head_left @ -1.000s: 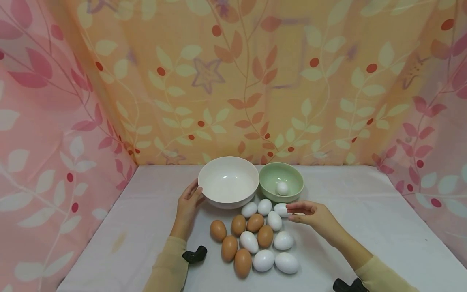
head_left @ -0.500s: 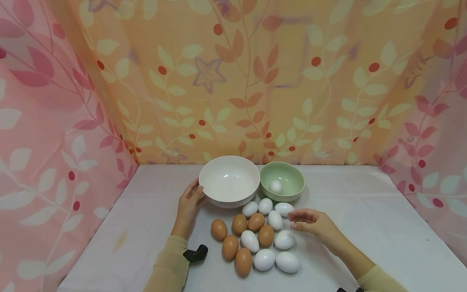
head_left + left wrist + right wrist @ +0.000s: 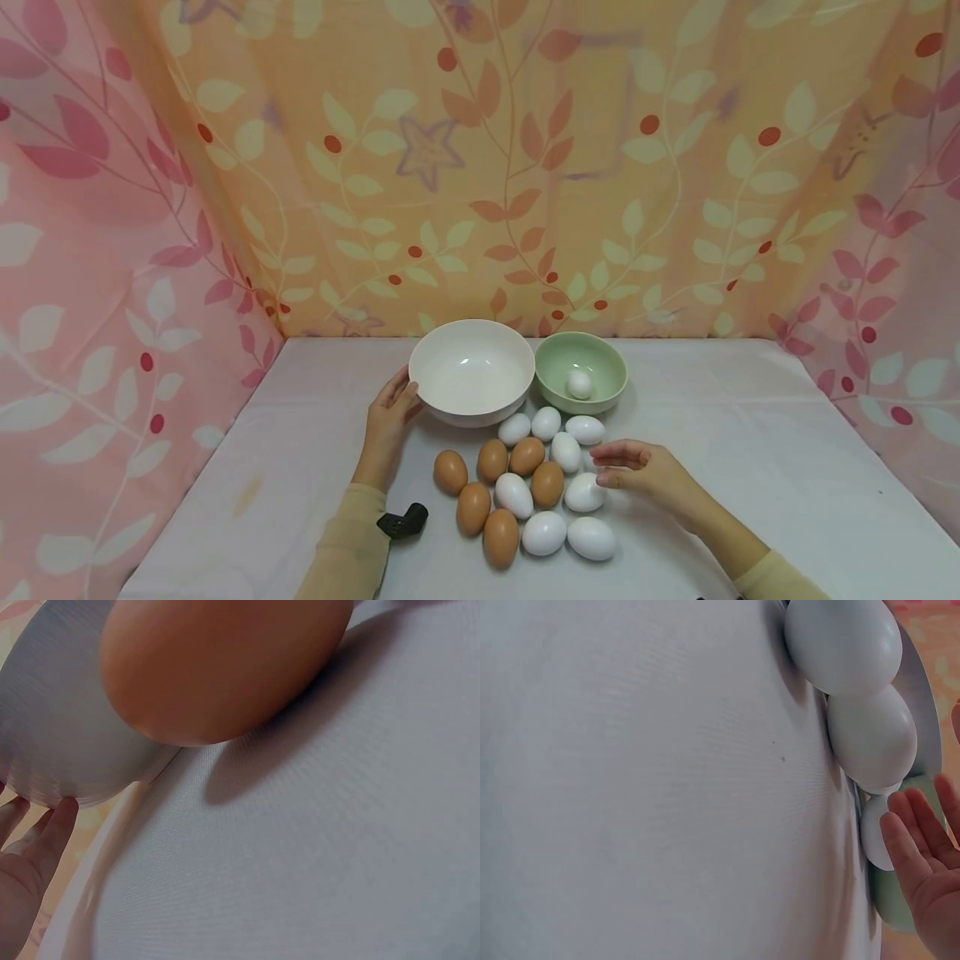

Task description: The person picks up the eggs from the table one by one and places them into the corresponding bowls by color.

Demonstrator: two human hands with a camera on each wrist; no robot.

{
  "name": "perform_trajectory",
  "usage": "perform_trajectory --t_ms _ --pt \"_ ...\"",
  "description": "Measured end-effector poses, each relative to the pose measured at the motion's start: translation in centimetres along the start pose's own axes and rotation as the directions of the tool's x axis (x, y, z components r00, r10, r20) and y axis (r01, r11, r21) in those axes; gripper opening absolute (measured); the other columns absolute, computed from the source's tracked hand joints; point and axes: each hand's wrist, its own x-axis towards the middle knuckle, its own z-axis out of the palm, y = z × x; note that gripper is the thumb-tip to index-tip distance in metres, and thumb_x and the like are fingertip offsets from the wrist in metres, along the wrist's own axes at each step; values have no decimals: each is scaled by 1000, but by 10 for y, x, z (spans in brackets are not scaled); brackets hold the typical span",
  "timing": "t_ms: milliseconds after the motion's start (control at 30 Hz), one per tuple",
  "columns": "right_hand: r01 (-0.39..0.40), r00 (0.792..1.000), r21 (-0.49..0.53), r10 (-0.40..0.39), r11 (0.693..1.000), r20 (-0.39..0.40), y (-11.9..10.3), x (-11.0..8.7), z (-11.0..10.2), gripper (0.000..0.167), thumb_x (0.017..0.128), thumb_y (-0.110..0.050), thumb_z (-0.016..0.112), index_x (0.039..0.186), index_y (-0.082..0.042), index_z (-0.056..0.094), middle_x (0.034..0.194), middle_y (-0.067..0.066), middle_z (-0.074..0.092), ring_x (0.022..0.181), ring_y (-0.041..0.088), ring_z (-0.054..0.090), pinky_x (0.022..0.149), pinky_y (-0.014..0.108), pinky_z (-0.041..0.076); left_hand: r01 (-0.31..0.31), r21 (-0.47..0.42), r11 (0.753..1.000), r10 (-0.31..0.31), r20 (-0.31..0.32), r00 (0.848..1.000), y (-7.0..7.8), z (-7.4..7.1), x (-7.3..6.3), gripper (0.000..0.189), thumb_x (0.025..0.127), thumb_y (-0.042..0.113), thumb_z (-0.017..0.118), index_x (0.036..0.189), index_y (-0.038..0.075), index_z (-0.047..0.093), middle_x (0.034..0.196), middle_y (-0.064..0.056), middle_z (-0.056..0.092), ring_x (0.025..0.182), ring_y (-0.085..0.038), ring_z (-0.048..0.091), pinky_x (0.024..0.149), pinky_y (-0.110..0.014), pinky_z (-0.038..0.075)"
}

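Observation:
My left hand (image 3: 386, 425) rests its fingertips against the left side of a large white bowl (image 3: 450, 408); the left wrist view shows fingers (image 3: 56, 829) touching the bowl's outer wall (image 3: 60, 712). My right hand (image 3: 648, 475) holds nothing, its fingers loosely extended over the right edge of a group of eggs. Closest to its thumb is a white egg (image 3: 583, 493). One white egg (image 3: 579, 384) lies inside the green bowl (image 3: 547, 392). Several brown eggs (image 3: 473, 508) and several white eggs (image 3: 544, 533) lie in front of the bowls.
White cloth (image 3: 750, 433) covers the table. A patterned curtain (image 3: 480, 208) hangs behind it, with pink curtain panels at both sides. The two bowls stand side by side near the back edge. A black wrist mount (image 3: 403, 522) sits at my left sleeve.
My right hand has moved down toward me, from beside the top-right white egg to the egg lower down. The egg in the green bowl rolled left and back right. The left hand stays put.

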Motion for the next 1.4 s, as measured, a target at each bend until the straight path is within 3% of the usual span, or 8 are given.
perform_trajectory --t_ms 300,467,900,1400 --pt "1 999 27 -2 1000 37 3 1 5 53 86 -20 78 129 5 60 130 21 65 122 22 63 88 13 52 -2 4 1000 2 9 1000 2 0 -1 50 101 24 59 148 12 47 151 -9 49 108 6 61 92 -23 54" --pt "-13 999 28 12 1000 48 6 3 6 54 85 -21 78 129 5 60 130 21 65 116 14 64 87 13 52 -1 -7 1000 1 13 1000 2 0 -1 51 101 25 59 148 12 46 152 -10 49 108 5 60 94 -25 53" --pt "-32 995 23 29 999 93 10 4 8 55 87 -22 78 131 5 59 130 18 66 114 10 64 85 17 54 -17 -9 1000 17 3 1000 -1 0 -1 53 100 27 61 148 10 46 150 -12 50 108 1 62 91 -23 55" --pt "-33 995 -9 33 999 92 11 7 11 55 83 -23 81 127 5 62 124 16 69 107 7 64 83 18 54 -2 -14 1000 2 3 1000 2 1 -1 50 101 24 59 148 12 47 150 -11 50 104 5 62 91 -22 54"
